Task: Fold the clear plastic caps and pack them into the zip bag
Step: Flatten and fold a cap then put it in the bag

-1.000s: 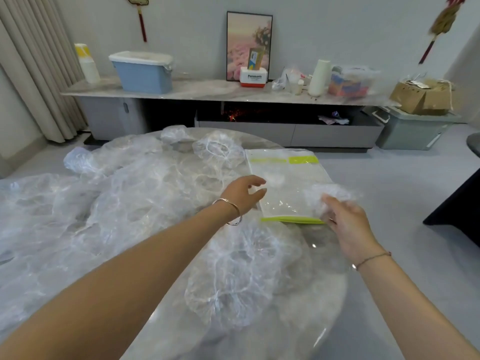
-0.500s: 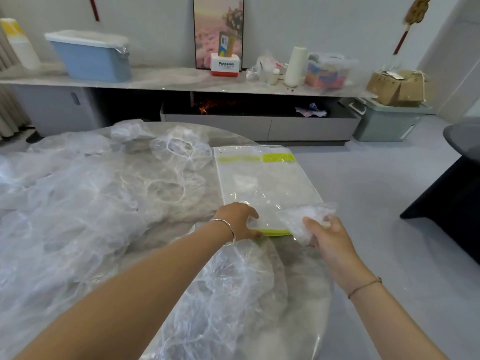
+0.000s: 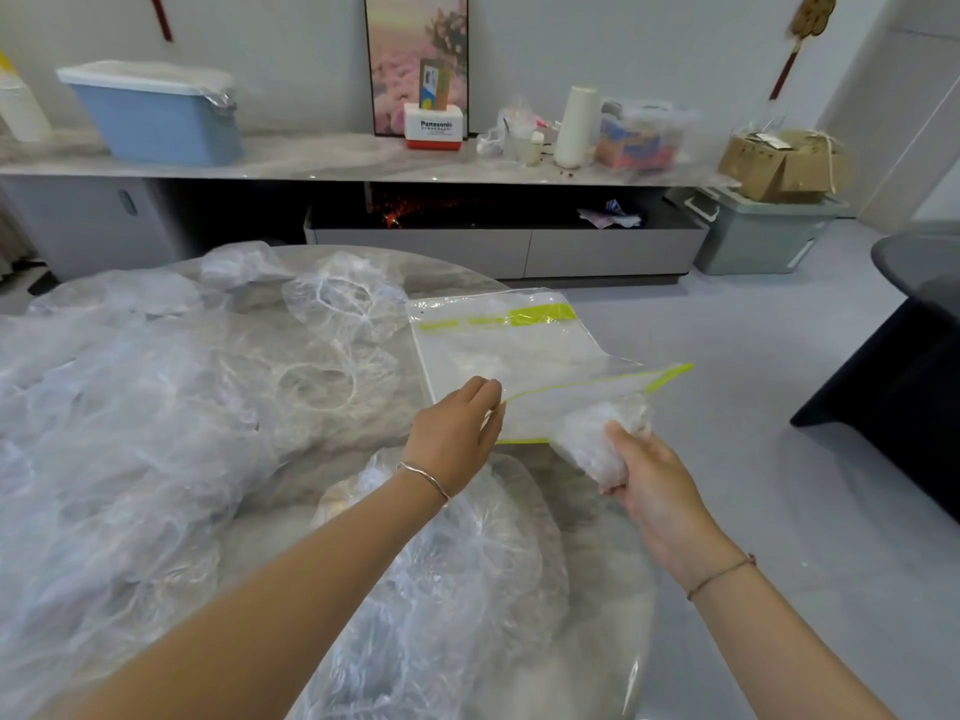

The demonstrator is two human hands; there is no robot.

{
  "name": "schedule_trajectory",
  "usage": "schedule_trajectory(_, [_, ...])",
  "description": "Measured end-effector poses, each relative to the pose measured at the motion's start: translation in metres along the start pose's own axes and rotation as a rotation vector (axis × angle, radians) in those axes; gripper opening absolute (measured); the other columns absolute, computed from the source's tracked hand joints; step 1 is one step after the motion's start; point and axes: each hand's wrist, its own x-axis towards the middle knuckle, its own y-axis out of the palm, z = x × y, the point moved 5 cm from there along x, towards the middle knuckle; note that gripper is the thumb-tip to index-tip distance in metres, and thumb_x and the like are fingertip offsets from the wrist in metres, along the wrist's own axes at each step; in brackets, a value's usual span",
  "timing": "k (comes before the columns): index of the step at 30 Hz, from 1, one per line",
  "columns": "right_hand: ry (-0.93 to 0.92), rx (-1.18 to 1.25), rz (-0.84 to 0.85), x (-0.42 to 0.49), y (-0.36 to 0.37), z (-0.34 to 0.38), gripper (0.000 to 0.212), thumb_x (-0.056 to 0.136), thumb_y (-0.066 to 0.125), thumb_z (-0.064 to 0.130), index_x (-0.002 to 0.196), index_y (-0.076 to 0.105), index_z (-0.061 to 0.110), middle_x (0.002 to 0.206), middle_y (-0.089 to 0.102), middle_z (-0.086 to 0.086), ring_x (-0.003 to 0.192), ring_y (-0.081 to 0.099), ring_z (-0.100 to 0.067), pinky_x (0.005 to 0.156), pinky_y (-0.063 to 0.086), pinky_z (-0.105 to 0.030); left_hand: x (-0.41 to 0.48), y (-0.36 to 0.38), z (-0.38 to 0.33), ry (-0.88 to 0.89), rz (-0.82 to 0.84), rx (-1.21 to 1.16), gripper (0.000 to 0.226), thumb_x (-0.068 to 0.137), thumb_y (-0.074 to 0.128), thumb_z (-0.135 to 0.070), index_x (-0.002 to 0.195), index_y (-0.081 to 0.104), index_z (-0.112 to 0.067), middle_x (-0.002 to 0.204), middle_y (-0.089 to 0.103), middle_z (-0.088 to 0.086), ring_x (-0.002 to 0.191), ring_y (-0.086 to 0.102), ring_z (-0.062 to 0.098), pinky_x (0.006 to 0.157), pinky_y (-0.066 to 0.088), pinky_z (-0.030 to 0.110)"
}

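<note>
A clear zip bag [image 3: 524, 350] with yellow-green edges lies at the right side of the round marble table [image 3: 363, 423]. My left hand [image 3: 457, 433] pinches the bag's near upper flap and holds it raised, so the mouth gapes toward me. My right hand [image 3: 644, 475] grips a folded clear plastic cap [image 3: 597, 439] right at that opening, its front end just under the lifted flap. Several loose clear caps [image 3: 156, 433] are heaped over the left and near parts of the table; one cap [image 3: 343, 298] lies just left of the bag.
Behind the table runs a low cabinet [image 3: 415, 241] carrying a blue bin [image 3: 156, 122], a white box [image 3: 434, 129] and a paper roll [image 3: 574, 127]. A grey-green bin [image 3: 763, 231] with a cardboard box on it stands right. A dark table edge [image 3: 914, 356] is at far right.
My left hand came down onto the bag's near edge, took hold of the top flap and lifted it open. My right hand brought the folded cap to the bag's mouth.
</note>
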Motion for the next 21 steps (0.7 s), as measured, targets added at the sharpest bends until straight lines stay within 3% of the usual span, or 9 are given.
schedule_trajectory(3, [0.052,0.030,0.035,-0.006,0.006,-0.003,0.010,0.092,0.059,0.015,0.085,0.066,0.011,0.078,0.067,-0.006,0.061,0.058,-0.014,0.044,0.047,-0.020,-0.004,-0.007,-0.005,0.003,-0.043,-0.003,0.024,0.094,0.036,-0.030,0.087,0.054,-0.015,0.084,0.055,-0.006,0.057,0.048,0.013,0.036,0.039,0.026])
schedule_trajectory(7, [0.116,0.025,0.057,-0.003,0.016,-0.006,0.015,0.093,0.058,0.013,0.097,0.062,-0.001,0.084,0.068,-0.018,0.053,0.066,-0.014,0.044,0.050,-0.019,-0.011,-0.008,-0.012,0.062,-0.015,0.009,0.026,0.095,0.035,-0.028,0.089,0.056,-0.013,0.087,0.058,-0.004,0.065,0.055,0.016,0.037,0.044,0.032])
schedule_trajectory(9, [0.117,-0.054,0.044,0.006,0.024,-0.006,0.016,0.094,0.057,0.014,0.095,0.057,-0.002,0.079,0.065,-0.019,0.046,0.065,-0.013,0.041,0.050,-0.019,-0.014,-0.008,-0.015,0.073,-0.006,0.004,0.026,0.094,0.035,-0.026,0.093,0.057,-0.012,0.086,0.059,-0.003,0.067,0.055,0.017,0.042,0.044,0.029])
schedule_trajectory(11, [0.055,-0.185,-0.021,0.020,0.031,-0.008,0.017,0.091,0.063,0.013,0.080,0.053,0.003,0.070,0.058,-0.012,0.037,0.059,-0.012,0.038,0.049,-0.020,-0.018,-0.006,-0.017,0.097,0.012,-0.003,0.021,0.093,0.036,-0.024,0.096,0.055,-0.015,0.089,0.061,-0.003,0.072,0.056,0.016,0.052,0.042,0.022])
schedule_trajectory(13, [-0.011,-0.311,-0.102,0.032,0.035,-0.011,0.024,0.084,0.070,0.012,0.066,0.055,0.006,0.064,0.053,-0.008,0.036,0.055,-0.013,0.046,0.055,-0.028,-0.023,0.000,-0.016,0.131,0.060,-0.052,0.015,0.093,0.037,-0.023,0.101,0.050,-0.018,0.098,0.065,-0.001,0.083,0.059,0.017,0.064,0.045,0.023])
schedule_trajectory(15, [0.009,-0.302,-0.095,0.042,0.042,-0.020,0.022,0.083,0.072,0.016,0.067,0.063,0.004,0.065,0.053,-0.007,0.049,0.056,-0.017,0.061,0.059,-0.037,-0.027,0.007,-0.014,0.130,0.105,-0.084,0.018,0.094,0.039,-0.022,0.105,0.053,-0.016,0.103,0.065,0.000,0.093,0.058,0.017,0.072,0.045,0.022])
schedule_trajectory(18, [-0.071,-0.482,-0.009,0.046,0.047,-0.028,0.024,0.092,0.059,0.029,0.076,0.058,0.012,0.073,0.052,-0.001,0.070,0.054,-0.019,0.064,0.046,-0.028,-0.029,0.011,-0.009,0.048,0.132,-0.148,0.012,0.095,0.046,-0.017,0.100,0.054,-0.012,0.113,0.064,0.002,0.103,0.057,0.019,0.079,0.043,0.021])
schedule_trajectory(20, [-0.292,-0.739,0.011,0.036,0.041,-0.029,0.030,0.094,0.047,0.035,0.107,0.061,0.012,0.107,0.062,0.000,0.104,0.056,-0.019,0.088,0.043,-0.031,-0.028,0.013,-0.008,0.018,0.123,-0.180,0.007,0.096,0.046,-0.017,0.093,0.052,-0.012,0.120,0.062,0.002,0.107,0.055,0.018,0.081,0.041,0.020])
schedule_trajectory(21, [-0.390,-0.835,0.034,0.027,0.036,-0.031,0.041,0.094,0.042,0.040,0.124,0.054,0.015,0.126,0.056,0.000,0.120,0.048,-0.019,0.101,0.038,-0.035,-0.028,0.014,-0.009,0.013,0.129,-0.188,0.009,0.097,0.046,-0.017,0.091,0.050,-0.012,0.123,0.060,0.001,0.109,0.054,0.018,0.083,0.040,0.020])
